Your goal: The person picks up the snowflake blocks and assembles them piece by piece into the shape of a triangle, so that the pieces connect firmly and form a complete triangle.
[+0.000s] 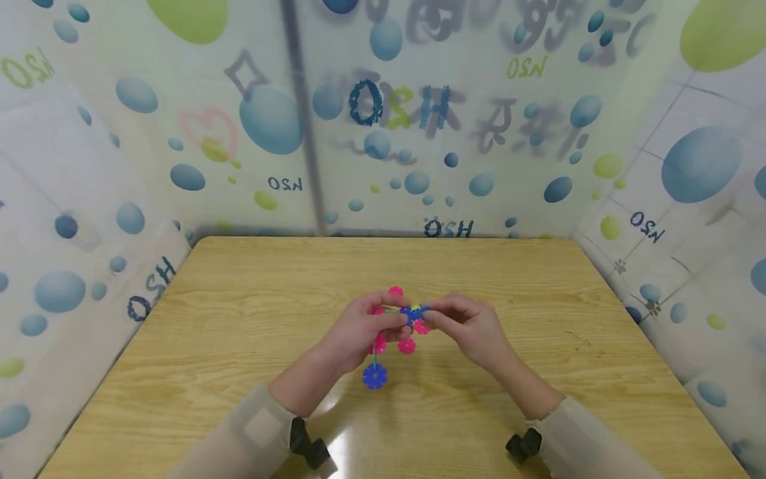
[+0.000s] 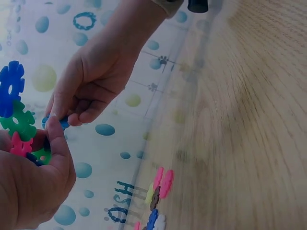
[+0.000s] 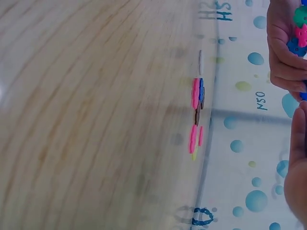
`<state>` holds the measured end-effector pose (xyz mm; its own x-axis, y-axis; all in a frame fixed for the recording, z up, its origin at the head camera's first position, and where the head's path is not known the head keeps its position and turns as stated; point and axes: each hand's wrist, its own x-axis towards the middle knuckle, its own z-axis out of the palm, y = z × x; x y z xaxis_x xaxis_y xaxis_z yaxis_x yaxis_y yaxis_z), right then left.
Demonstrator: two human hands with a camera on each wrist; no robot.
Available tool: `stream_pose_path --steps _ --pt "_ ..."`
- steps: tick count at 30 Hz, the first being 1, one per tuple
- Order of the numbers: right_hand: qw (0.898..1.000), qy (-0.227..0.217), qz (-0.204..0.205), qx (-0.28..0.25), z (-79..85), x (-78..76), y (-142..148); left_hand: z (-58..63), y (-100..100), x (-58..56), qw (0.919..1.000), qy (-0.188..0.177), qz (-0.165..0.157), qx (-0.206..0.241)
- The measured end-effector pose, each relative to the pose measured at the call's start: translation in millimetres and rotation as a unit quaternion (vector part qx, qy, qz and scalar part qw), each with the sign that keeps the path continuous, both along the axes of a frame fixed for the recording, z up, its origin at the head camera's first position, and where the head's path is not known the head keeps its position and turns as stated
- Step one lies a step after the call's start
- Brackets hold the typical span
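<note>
Over the middle of the table, my left hand (image 1: 359, 332) holds a linked string of plastic snowflake discs. In the left wrist view the string shows a blue disc (image 2: 10, 88) at its end, then a green disc (image 2: 18, 120) and a pink disc (image 2: 21, 143). Fingers hide part of it. From the other side my right hand (image 1: 475, 329) pinches a blue snowflake disc (image 2: 61, 121) between thumb and index finger. Both hands' fingertips meet around this disc. At the string's near end, another view of the blue disc (image 1: 375, 376) shows it hanging below my left hand.
Loose snowflake discs lie on the wooden table (image 1: 239, 286) beyond the hands: pink discs (image 3: 193, 139), a brown disc (image 3: 197, 116), a white disc (image 3: 201, 62) and a yellow disc (image 3: 194, 154). A patterned curtain (image 1: 383, 166) stands along the table's back and sides.
</note>
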<state>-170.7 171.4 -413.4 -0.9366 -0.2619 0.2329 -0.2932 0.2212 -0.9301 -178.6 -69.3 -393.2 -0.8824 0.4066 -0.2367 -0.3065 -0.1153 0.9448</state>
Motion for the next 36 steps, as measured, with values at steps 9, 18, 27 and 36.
stream_pose_path --steps 9,18,27,36 --pt "0.999 -0.015 -0.012 -0.033 -0.1 4.5 -3.6 1.3 -1.9 0.1 0.9998 0.018 -0.003 -0.007" --pt "0.995 -0.008 0.014 -0.095 0.6 8.7 -9.4 5.5 -3.7 1.9 0.9998 0.021 -0.006 0.001" --pt "0.994 0.053 0.011 -0.092 -2.9 11.2 -14.4 9.9 -3.2 2.8 0.9989 0.044 -0.016 -0.004" --pt "0.999 0.030 0.018 0.025 -8.6 1.3 -5.3 -4.0 -9.7 -0.9 0.9943 0.083 -0.043 -0.051"
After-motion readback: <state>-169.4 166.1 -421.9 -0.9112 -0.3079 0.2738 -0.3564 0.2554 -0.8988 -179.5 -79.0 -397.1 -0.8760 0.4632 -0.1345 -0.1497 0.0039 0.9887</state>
